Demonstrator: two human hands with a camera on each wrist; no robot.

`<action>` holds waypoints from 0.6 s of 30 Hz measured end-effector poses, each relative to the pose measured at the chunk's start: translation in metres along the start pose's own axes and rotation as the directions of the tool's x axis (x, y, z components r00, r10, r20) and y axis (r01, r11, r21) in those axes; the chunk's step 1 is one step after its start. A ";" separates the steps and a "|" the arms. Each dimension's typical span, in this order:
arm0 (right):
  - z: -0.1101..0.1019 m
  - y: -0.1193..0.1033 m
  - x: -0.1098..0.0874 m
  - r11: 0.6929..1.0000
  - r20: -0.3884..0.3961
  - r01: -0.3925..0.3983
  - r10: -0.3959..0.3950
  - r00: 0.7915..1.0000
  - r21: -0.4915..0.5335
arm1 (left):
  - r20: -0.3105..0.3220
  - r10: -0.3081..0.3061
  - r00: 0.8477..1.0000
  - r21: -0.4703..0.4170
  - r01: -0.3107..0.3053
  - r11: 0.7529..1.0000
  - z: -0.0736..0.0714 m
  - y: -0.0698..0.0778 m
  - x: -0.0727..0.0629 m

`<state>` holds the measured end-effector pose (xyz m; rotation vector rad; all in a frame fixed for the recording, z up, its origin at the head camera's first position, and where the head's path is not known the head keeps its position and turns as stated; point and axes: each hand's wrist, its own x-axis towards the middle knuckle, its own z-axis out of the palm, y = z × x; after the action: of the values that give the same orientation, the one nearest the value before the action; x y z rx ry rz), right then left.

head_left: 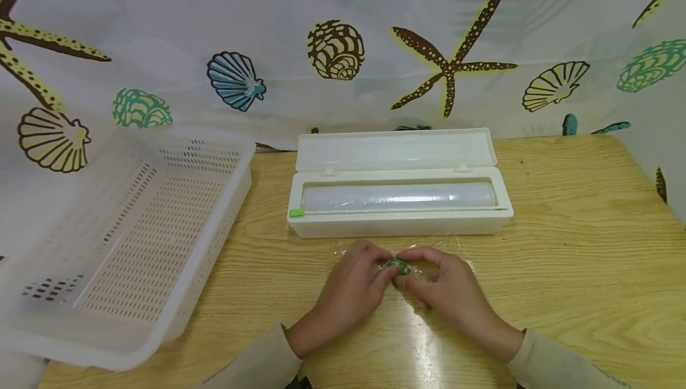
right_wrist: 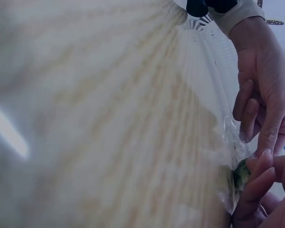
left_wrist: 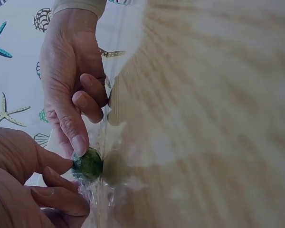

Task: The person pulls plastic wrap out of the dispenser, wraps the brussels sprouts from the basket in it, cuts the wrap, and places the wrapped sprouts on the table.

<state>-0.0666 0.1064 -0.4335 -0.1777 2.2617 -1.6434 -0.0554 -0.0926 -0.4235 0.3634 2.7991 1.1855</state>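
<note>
A small round dark-green piece (head_left: 399,266) sits on a sheet of cling film (head_left: 461,250) on the table, with film bunched around it. My left hand (head_left: 351,288) pinches it from the left between thumb and fingers. From the other side my right hand (head_left: 452,291) has its thumb and forefinger on the same piece. The left wrist view shows the green piece (left_wrist: 88,165) between the fingertips of both hands, crinkled film beside it. In the right wrist view, fingers partly cover the green piece (right_wrist: 241,172). Its exact kind cannot be told.
Just behind the hands stands a white wrap dispenser box (head_left: 402,224), lid raised, with a roll of film (head_left: 396,196) inside and a green slider (head_left: 296,212) at its left end. At left is a white perforated basket (head_left: 179,293). A shell-patterned cloth (head_left: 289,31) hangs behind the wooden table (head_left: 579,246).
</note>
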 end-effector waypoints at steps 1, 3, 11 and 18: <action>0.000 0.000 0.000 1.000 0.001 0.005 -0.005 1.000 -0.003 | -0.017 0.009 1.000 0.005 -0.009 1.000 0.000 0.000 -0.001; -0.001 -0.001 0.000 1.000 0.001 0.008 -0.008 1.000 -0.012 | -0.041 0.032 0.999 0.005 -0.032 0.999 0.000 0.001 -0.002; -0.001 -0.002 0.001 0.998 -0.001 0.026 -0.026 1.000 -0.051 | -0.028 0.117 0.993 0.008 -0.116 0.993 0.000 -0.002 -0.001; 0.001 -0.002 0.000 0.999 0.004 0.008 -0.008 1.000 -0.049 | -0.051 0.134 0.990 -0.019 -0.135 0.991 0.002 -0.006 0.002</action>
<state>-0.0664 0.1047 -0.4317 -0.2020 2.3031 -1.5911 -0.0583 -0.0951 -0.4294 0.5367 2.8400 1.2682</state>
